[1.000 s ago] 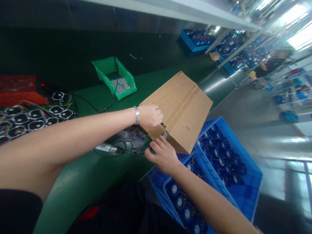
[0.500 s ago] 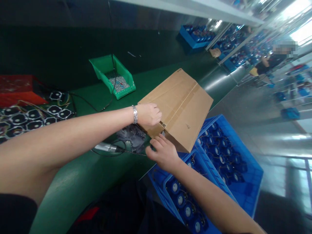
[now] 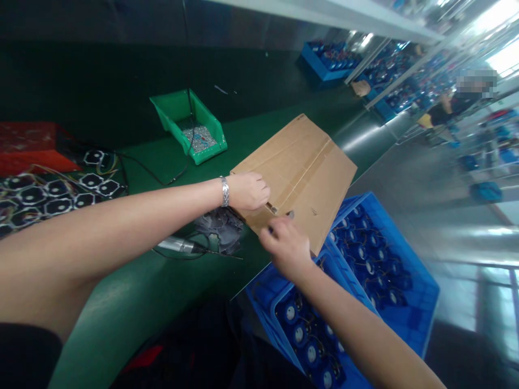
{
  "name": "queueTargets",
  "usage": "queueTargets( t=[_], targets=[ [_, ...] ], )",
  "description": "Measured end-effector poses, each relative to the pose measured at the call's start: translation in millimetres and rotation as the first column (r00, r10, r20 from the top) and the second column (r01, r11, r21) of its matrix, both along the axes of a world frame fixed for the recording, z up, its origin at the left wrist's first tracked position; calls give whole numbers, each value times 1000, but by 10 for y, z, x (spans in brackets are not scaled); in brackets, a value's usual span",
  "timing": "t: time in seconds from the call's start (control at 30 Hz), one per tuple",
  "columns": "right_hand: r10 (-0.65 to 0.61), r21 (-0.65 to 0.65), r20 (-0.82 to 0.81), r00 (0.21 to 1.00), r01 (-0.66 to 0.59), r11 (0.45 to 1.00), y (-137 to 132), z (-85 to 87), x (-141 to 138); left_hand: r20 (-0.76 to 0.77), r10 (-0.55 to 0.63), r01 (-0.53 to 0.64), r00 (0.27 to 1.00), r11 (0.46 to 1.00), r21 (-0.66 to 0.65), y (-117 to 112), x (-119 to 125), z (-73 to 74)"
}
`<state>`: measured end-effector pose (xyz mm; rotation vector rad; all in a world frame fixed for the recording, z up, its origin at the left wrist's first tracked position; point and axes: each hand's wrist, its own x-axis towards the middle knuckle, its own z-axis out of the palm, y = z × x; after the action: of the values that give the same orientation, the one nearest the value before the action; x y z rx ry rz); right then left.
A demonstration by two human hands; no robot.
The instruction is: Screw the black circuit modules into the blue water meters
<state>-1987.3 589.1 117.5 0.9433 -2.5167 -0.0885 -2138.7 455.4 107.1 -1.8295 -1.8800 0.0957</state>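
A flattened brown cardboard box (image 3: 302, 173) lies half on the green bench and half over a blue crate. My left hand (image 3: 248, 191), with a silver bracelet at the wrist, is closed on the box's near left edge. My right hand (image 3: 286, 246) is closed on the box's near edge, its fingers curled over the cardboard by a slot. A dark fan part (image 3: 221, 229) and a metal-tipped tool (image 3: 178, 246) lie on the bench just below my left hand.
Blue crates (image 3: 421, 281) of round fan parts stand under and to the right of the box. A green bin (image 3: 174, 111) of small screws sits behind, a cable running into it. Black fans (image 3: 48, 194) and a red box (image 3: 28, 143) lie at left. A person stands far right.
My right hand has moved up and right along the box's near edge and now grips it. The box has dropped flatter. My left hand stays put.
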Motion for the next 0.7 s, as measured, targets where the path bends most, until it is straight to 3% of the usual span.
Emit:
queueTargets(
  t=[0.1,0.23,0.47,0.57,0.7],
  targets=[
    [146,-54,72,987,-142,988,-104,30,190,28,37,-37,999,999,-8,-11,9,6],
    [97,-48,194,976,-90,995,-123,-7,363,128,107,-110,986,994,11,61,126,60],
    [137,11,329,934,-149,989,-45,-137,468,227,-84,78,970,996,35,682,453,127],
    [133,24,341,930,-150,988,-54,-169,490,229,-116,136,967,988,-74,916,496,183],
    [138,35,333,933,-158,987,-79,-197,449,232,-110,155,966,971,-182,1028,514,316]
  ],
)
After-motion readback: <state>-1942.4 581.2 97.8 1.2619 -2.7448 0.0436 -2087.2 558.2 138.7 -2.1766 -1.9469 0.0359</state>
